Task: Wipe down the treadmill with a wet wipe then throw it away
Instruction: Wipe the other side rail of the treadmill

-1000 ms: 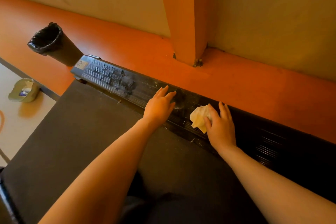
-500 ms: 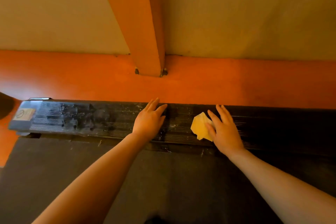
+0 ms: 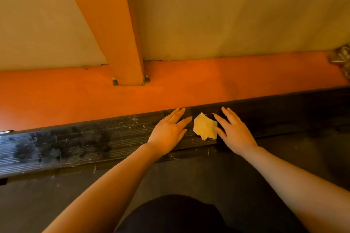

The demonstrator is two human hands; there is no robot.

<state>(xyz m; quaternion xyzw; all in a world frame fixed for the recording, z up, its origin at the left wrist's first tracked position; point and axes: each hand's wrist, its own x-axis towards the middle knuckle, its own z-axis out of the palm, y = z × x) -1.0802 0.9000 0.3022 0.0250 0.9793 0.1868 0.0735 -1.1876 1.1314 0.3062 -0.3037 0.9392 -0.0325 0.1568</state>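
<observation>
Along the far edge of the dark treadmill belt (image 3: 56, 200), the black ribbed side rail of the treadmill (image 3: 66, 145) runs from the left of your view to the right, its left stretch smeared with glossy wet patches and flecked with pale specks. Beyond it lies the orange floor strip (image 3: 56, 96), with an orange post (image 3: 117, 43) rising from it against the beige wall (image 3: 227, 15).

Your left hand (image 3: 168, 134) lies flat on the rail near the middle, palm down, fingers straight and slightly spread, holding nothing. Just to its right sits the crumpled pale-yellow wet wipe (image 3: 204, 126), resting on the rail between your two hands. Your right hand (image 3: 234, 134) is also flat on the rail, fingers straight and fanned out; its thumb and forefinger touch the wipe's right edge, pressing rather than pinching it.

At the far right edge, against the wall, a crumpled greyish object (image 3: 341, 56) shows, too cut off to identify. Dark clothing (image 3: 170, 215) fills the bottom centre.
</observation>
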